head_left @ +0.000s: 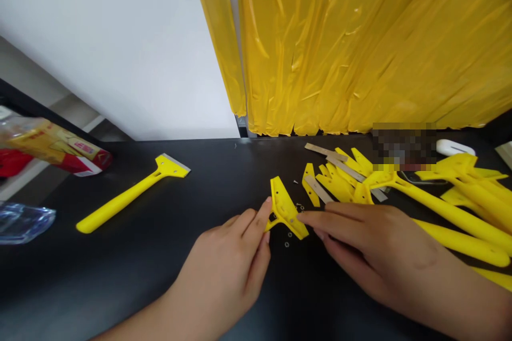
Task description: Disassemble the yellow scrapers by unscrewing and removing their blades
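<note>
The left hand [232, 250] pinches a yellow plastic scraper [283, 203] by its neck, low over the worktop [224, 186]; the right hand [368, 242] touches its head with fingertips, and whether they grip anything is unclear. Best to brace the neck firmly, press squarely, and avoid brushing away the small nuts [290, 235] beside it.
</note>
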Action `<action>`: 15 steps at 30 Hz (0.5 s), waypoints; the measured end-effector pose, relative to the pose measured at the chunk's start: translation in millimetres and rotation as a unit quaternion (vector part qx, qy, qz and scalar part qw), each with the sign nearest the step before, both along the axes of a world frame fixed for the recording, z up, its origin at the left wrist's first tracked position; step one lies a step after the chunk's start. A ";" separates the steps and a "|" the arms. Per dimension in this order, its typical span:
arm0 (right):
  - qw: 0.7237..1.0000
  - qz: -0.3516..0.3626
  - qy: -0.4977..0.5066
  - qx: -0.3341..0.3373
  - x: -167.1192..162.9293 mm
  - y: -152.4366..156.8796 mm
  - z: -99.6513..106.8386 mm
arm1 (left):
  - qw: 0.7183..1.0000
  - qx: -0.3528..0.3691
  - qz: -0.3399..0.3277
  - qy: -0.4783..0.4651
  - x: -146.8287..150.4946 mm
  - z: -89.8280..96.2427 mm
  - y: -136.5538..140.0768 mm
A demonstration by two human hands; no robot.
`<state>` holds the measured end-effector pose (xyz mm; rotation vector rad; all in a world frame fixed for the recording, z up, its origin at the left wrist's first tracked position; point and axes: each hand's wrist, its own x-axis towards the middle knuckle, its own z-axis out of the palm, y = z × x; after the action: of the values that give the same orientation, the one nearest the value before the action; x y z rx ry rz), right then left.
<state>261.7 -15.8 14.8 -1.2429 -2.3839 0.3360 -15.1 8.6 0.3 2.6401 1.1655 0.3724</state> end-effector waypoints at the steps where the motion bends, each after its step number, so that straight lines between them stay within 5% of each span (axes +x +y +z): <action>1: 1.000 0.006 -0.010 0.007 -2.1 -1.3 -2.2 | 1.000 0.000 0.001 0.000 0.0 -0.1 0.3; 8: 0.999 0.026 -0.040 0.024 -4.6 1.7 -11.4 | 1.000 0.003 0.004 0.003 -0.7 0.2 2.0; 15: 0.976 0.050 -0.154 0.144 -3.1 5.9 -10.4 | 1.000 0.000 -0.010 0.004 -0.3 -0.1 -0.2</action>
<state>258.6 -9.9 4.5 -1.1061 -2.6412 -0.1840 -15.4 8.4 0.2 2.6542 1.1394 0.3577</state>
